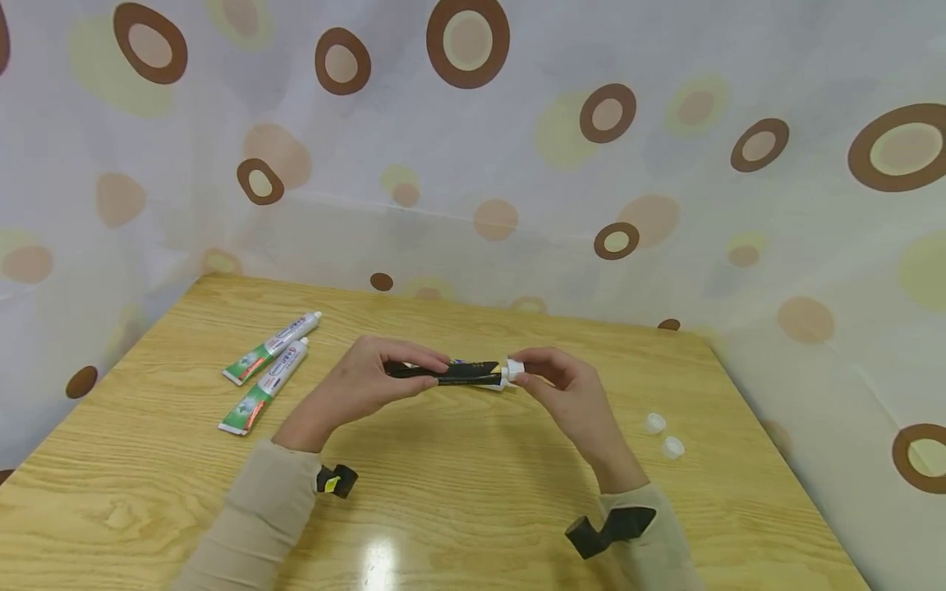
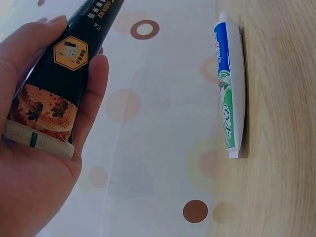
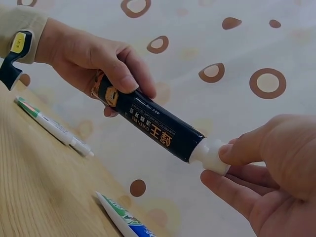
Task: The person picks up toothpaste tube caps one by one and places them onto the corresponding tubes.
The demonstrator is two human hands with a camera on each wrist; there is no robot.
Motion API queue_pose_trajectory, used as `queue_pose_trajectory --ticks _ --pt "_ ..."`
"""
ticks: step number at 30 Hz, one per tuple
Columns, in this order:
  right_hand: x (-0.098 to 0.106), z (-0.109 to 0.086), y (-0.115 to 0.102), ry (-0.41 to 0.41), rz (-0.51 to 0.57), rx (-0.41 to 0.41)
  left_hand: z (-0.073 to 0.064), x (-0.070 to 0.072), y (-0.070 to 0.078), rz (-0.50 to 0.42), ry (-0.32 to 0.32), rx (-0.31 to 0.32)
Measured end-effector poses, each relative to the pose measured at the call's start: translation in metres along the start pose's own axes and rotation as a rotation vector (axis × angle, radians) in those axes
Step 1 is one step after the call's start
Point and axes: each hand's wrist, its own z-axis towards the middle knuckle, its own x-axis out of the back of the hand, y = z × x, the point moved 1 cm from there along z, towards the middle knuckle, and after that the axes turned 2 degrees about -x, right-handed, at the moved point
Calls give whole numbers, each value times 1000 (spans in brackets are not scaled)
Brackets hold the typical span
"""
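Observation:
A black toothpaste tube (image 1: 470,373) with gold lettering is held up over the table, its crimped end towards my left palm. My left hand (image 1: 367,376) grips it by that end, thumb on one side and fingers on the other. At the tube's other end, my right hand (image 1: 567,389) pinches a white cap (image 3: 213,157) between thumb and fingers. The cap sits right at the tube's neck, in line with it. A honeycomb picture with bees shows near the crimp in the left wrist view.
Behind the hands a white, blue and green toothpaste tube (image 2: 231,89) lies on the wooden table (image 1: 458,509). Two green-and-white tubes (image 1: 272,349) (image 1: 264,386) lie at the left. Two loose white caps (image 1: 654,423) (image 1: 672,447) are at the right. A patterned curtain hangs behind.

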Motion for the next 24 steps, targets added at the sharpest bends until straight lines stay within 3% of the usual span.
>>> queue_pose_trajectory --ticks 10,21,24 --pt "-3 -1 -4 -19 -22 27 -2 6 -3 -20 -16 -12" --pt "-2 -1 -4 -82 -25 -27 -2 4 1 -45 -36 -11" --pt "-3 -1 -5 -74 -87 -30 -2 2 1 -30 -43 -7"
